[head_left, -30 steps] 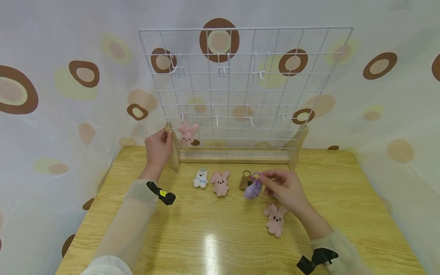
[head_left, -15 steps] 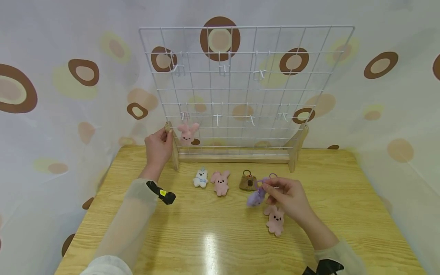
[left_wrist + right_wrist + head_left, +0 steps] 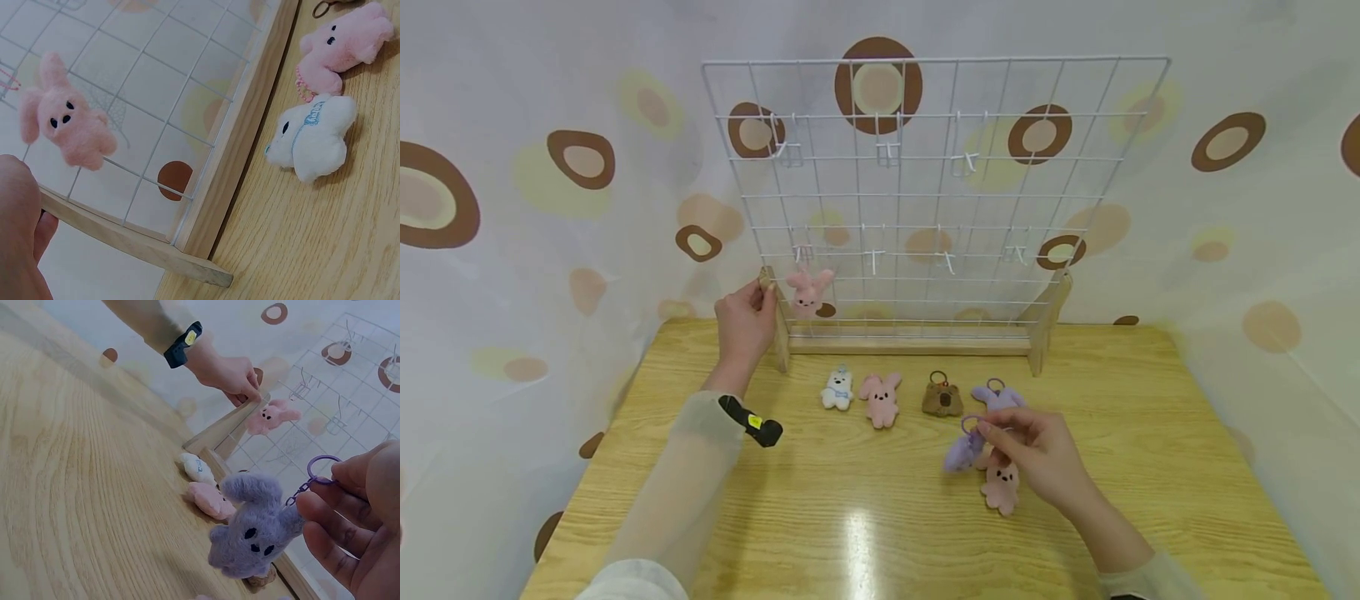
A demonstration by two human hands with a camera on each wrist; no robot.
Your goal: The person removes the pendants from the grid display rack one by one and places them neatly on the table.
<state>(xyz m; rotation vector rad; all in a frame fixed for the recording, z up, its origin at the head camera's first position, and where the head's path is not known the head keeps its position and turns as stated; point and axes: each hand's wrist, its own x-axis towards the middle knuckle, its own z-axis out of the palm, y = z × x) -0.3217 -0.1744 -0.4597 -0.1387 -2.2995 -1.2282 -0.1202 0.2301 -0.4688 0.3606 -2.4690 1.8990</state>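
My right hand (image 3: 1037, 454) pinches the purple ring of a fluffy purple bunny keychain (image 3: 250, 537). The bunny dangles from a short chain above the table, its face visible in the right wrist view. Below it, a pink bunny keychain (image 3: 1001, 490) lies on the table, its upper part covered by the hand. Just behind that hand is a second purple keychain (image 3: 998, 397), partly hidden. At the far left, my left hand (image 3: 745, 321) grips the top of the rack's wooden side post (image 3: 782, 337). Beside it, another pink bunny keychain (image 3: 75, 128) hangs on the grid.
A white wire grid rack (image 3: 917, 197) with several white hooks stands at the table's back. In front of it lie a white bear keychain (image 3: 837, 390), a pink bunny plush (image 3: 881, 402) and a brown bear keychain (image 3: 942, 401). Patterned sheeting (image 3: 1247, 250) surrounds the wooden table (image 3: 790, 517).
My right hand has moved nearer to me and slightly right with the purple bunny keychain. The brown bear and the second purple keychain are now less covered. My left hand stays put.
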